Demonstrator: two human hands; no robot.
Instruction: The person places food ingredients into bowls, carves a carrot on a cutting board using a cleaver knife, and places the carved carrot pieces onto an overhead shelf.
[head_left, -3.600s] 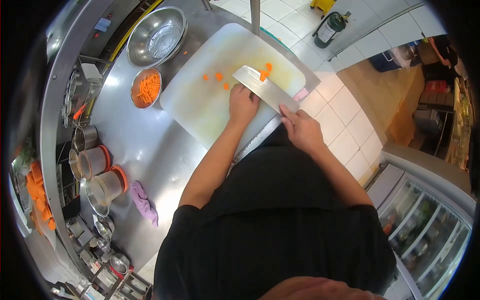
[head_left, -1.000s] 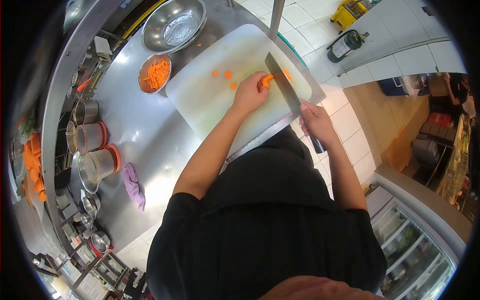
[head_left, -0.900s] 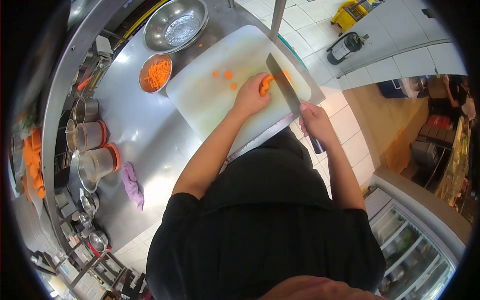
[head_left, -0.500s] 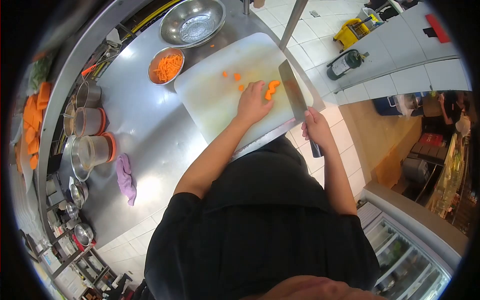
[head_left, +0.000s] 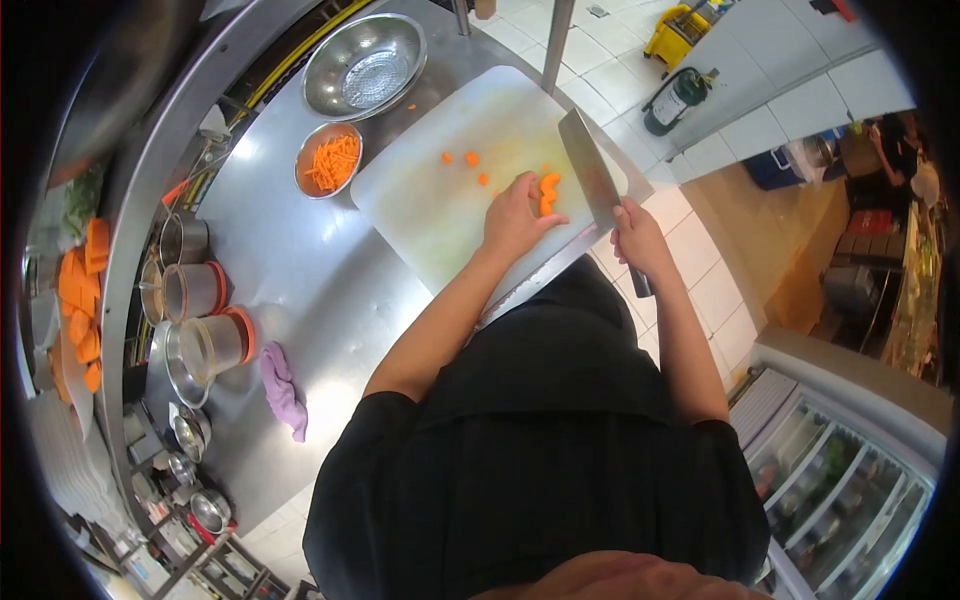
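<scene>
Carrot pieces (head_left: pixel 548 192) lie in a short curved row on the white cutting board (head_left: pixel 430 190). My left hand (head_left: pixel 515 215) is right beside them, fingers curved at their far end and thumb stretched out at the near end, with a gap between. A broad-bladed kitchen knife (head_left: pixel 590 165) is in my right hand (head_left: pixel 640 238), fingers wrapped round its dark handle. The blade points away from me along the board's right edge, to the right of the carrot pieces. A few small carrot bits (head_left: pixel 472 159) are scattered farther left on the board.
Beyond the board's left corner stand a steel bowl of carrot strips (head_left: pixel 333 163) and a larger steel bowl (head_left: pixel 365 68). A purple cloth (head_left: pixel 283 390) and several containers (head_left: pixel 212 345) sit on the steel table's left side. A fire extinguisher (head_left: pixel 678 100) is off to the right.
The view has shifted slightly. My left thumb has stretched out away from the fingers, beside the carrot pieces. The knife stays in my right hand at the board's right side.
</scene>
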